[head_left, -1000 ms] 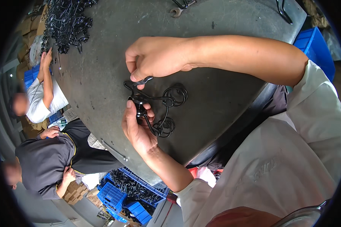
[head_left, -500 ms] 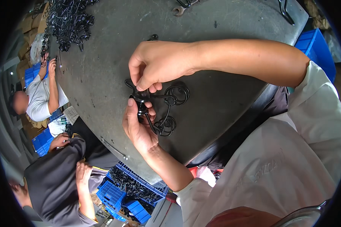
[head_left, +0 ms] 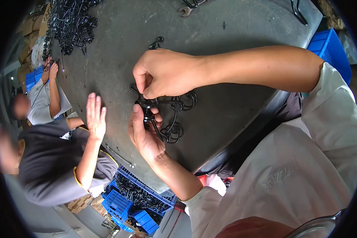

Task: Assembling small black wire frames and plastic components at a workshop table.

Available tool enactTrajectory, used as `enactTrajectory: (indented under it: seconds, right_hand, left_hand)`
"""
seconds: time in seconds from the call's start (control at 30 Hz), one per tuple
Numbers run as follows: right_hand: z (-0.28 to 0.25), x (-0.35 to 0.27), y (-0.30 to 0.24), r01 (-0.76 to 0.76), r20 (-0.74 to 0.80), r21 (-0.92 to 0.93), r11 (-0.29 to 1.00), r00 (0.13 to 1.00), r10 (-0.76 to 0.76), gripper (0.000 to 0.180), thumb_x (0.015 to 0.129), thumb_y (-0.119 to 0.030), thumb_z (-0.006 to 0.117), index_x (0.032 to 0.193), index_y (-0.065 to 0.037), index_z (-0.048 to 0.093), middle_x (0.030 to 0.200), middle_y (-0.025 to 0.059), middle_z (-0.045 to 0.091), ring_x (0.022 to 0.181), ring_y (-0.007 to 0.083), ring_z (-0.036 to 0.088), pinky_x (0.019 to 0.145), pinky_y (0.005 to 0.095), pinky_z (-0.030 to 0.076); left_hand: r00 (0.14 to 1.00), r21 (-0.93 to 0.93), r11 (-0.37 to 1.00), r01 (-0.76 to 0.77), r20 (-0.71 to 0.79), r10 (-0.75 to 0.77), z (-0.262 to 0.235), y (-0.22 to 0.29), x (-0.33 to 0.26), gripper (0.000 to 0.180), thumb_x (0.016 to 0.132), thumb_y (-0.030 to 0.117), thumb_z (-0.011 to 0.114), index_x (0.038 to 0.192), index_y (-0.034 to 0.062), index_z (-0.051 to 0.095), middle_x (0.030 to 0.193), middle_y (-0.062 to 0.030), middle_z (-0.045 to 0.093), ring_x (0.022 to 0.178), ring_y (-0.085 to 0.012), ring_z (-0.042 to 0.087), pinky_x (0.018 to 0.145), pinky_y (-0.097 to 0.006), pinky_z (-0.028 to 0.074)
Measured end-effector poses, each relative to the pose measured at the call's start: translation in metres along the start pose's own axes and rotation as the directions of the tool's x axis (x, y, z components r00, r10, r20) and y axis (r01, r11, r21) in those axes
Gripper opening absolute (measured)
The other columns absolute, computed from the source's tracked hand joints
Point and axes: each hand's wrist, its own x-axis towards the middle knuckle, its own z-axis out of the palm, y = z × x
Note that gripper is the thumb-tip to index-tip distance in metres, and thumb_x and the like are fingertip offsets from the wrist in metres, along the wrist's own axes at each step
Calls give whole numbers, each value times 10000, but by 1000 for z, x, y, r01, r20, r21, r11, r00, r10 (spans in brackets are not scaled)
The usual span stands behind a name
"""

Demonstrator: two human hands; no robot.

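My left hand (head_left: pixel 146 137) is wrapped around the glossy black body of a metal part (head_left: pixel 147 104), its thumb along the near side. Curved arms reach out from this part, and black wire rings (head_left: pixel 173 133) hang at their ends. From above, my right hand (head_left: pixel 162 75) pinches at the part's top; its fingertips hide what exactly is between them. Just beyond the right hand's knuckles, a small black bent piece with a ball end (head_left: pixel 156 43) shows on the grey table (head_left: pixel 226 115).
A heap of black metal hooks (head_left: pixel 69 27) lies at the far left. An open-end wrench (head_left: pixel 188 10) and a black bent rod (head_left: pixel 298 12) lie farther back. One co-worker's open hand (head_left: pixel 96 119) is over the left table edge. Blue crates (head_left: pixel 118 203) stand below.
My right hand has dropped slightly toward the part, uncovering more of the small bent piece behind it. The dark-shirted co-worker has shifted and raised an open hand by the table edge.
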Motion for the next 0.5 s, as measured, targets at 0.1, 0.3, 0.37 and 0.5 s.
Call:
enactTrajectory:
  seconds: [0.1, 0.3, 0.37, 0.5]
  right_hand:
    - [4, -2, 2, 46, -38, 5, 999, 998, -46, 149, 778, -85, 726, 849, 46, 715, 798, 163, 718, 760, 237, 712, 714, 358, 550]
    - [2, -3, -4, 53, 18, 56, 997, 998, -54, 180, 804, -93, 730, 901, 58, 730, 830, 183, 729, 791, 250, 725, 738, 358, 557]
    - [6, -3, -1, 57, 30, 73, 996, 998, -59, 186, 811, -93, 726, 916, 61, 731, 839, 184, 733, 795, 254, 726, 744, 357, 557]
    - [11, 1, 5, 103, 0, 67, 992, 995, -103, 190, 836, -83, 699, 958, 60, 732, 881, 186, 739, 801, 254, 726, 749, 349, 554]
  left_hand:
    - [1000, 12, 1000, -3, -8, 3, 1, -1, 0, 339, 964, 329, 657, 978, -10, 634, 756, -91, 674, 565, -110, 590, 511, -191, 447]
    - [1000, 30, 999, -16, -8, 16, -1, -2, 0, 363, 964, 349, 651, 1001, -12, 638, 750, -82, 671, 567, -104, 597, 500, -188, 437]
    - [1000, 28, 1000, -11, -7, 11, -3, -4, 2, 366, 966, 352, 648, 1006, -12, 639, 747, -78, 671, 567, -101, 597, 500, -185, 436]
    - [999, 31, 999, -38, 0, 38, -3, -1, 1, 356, 974, 353, 637, 988, -3, 638, 746, -74, 671, 563, -96, 593, 500, -179, 430]
